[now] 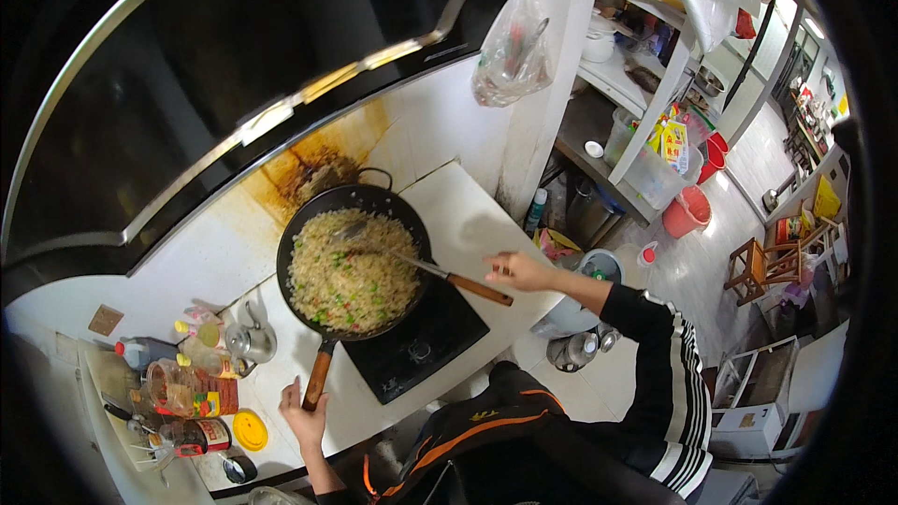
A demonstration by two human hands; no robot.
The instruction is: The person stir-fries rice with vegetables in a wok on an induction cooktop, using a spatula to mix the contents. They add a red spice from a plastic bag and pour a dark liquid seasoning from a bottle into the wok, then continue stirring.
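Observation:
A black wok [283, 273] on the induction cooktop [414, 354] holds fried rice [351, 280] with green and red bits. Resting across its rim is a metal cooking utensil with a wooden handle [480, 290]; the rice partly covers its head, so I cannot tell if it is a spatula or a ladle. My right hand [518, 271] hovers just beyond that handle, fingers apart and nothing in them. At the near side, my left hand [306, 419] is at the end of the wok's wooden handle [319, 373], thumb and fingers spread on either side without closing around it.
A steel kettle [251, 342], sauce bottles [149, 352], jars and a yellow lid [250, 429] crowd the counter's left end. A range hood [210, 84] overhangs the back. Right of the counter are a thermos [572, 351], a pail [603, 265] and shelving [610, 73].

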